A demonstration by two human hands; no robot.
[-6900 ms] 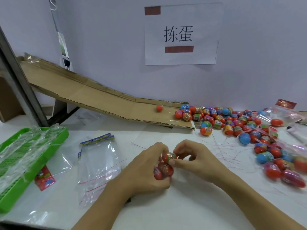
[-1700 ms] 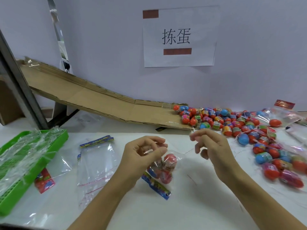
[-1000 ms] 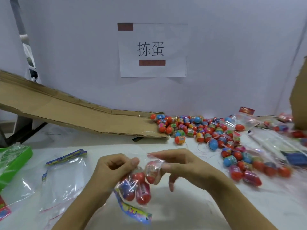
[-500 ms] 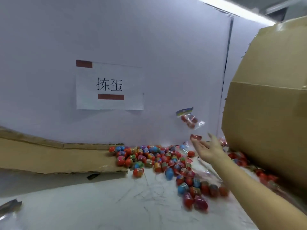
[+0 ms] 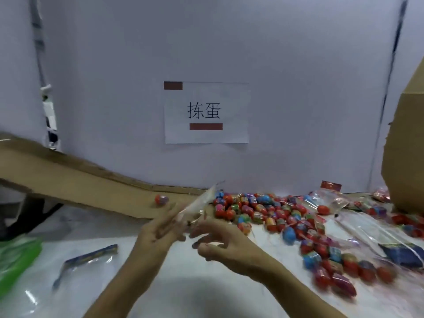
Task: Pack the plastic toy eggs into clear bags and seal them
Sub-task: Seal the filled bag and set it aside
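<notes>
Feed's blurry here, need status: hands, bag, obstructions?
Left hand holds empty bag; right hand open beside it. Eggs piled right. Nothing blocking.

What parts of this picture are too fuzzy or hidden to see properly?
- Left hand, head view: motion blur hides its grip on the clear bag.
- Green basket: cut off by the left edge, blurred.
- Cardboard box: cut off by the right edge.
- Egg labels: too small.

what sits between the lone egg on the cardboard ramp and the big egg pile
In the head view, a clear bag the hands hold crosses between the lone egg and the pile.
</notes>
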